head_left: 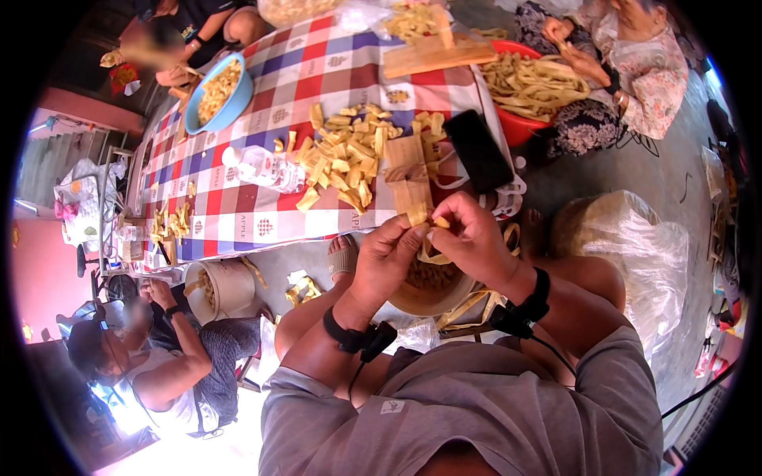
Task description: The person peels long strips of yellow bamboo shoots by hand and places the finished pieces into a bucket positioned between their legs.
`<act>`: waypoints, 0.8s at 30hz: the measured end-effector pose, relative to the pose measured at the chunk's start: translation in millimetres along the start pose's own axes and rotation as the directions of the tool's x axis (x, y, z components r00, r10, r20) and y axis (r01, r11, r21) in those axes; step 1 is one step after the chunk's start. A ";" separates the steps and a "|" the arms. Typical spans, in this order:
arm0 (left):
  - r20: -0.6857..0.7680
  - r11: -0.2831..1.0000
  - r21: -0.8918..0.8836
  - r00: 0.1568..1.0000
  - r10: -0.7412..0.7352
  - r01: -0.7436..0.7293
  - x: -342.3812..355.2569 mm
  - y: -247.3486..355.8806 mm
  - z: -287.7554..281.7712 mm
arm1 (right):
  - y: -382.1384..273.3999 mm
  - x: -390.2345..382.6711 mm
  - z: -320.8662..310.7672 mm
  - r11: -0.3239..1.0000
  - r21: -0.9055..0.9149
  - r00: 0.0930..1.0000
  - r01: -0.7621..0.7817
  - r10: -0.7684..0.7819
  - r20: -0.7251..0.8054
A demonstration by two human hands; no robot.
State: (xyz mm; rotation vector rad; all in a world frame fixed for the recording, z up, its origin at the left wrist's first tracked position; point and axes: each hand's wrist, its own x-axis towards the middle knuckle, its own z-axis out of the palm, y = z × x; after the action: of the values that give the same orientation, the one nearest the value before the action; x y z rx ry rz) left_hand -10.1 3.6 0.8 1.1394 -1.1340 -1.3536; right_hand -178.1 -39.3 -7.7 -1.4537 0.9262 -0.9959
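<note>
Above the tan bowl [429, 295], both hands pinch one pale yellow strip [435, 255]. The left hand [389, 254] and right hand [474, 238] meet at its upper end; its length hangs down toward the bowl, equally near both.

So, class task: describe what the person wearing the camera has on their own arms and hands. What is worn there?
Both hands, the left hand and the right hand, are bare, with no gloves. Each wrist carries a black band with a small black unit attached; a thin black cable runs from the right one. The forearms are uncovered, and short grey sleeves end near the elbows.
</note>
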 end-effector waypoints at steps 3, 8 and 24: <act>0.028 0.996 0.075 0.999 0.039 -0.041 -0.4 -4.8 -4.6 | -1.8 -0.6 -0.2 0.961 0.243 0.989 -0.132 0.110 0.103; 0.055 0.990 0.136 0.998 0.024 -0.031 -0.3 -3.9 -4.9 | -7.8 -2.0 -6.2 0.948 0.212 0.967 -0.237 0.210 0.143; 0.284 0.958 -0.070 0.926 -0.249 0.279 5.9 7.4 -6.3 | 2.6 22.7 -25.9 0.966 0.168 0.922 -0.198 0.125 0.367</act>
State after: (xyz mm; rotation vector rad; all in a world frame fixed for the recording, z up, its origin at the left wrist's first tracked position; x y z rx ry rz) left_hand -3.3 -3.1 7.0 1.0761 -1.1096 -1.8063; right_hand -194.8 -69.6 -6.8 -1.3045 0.6481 -0.6548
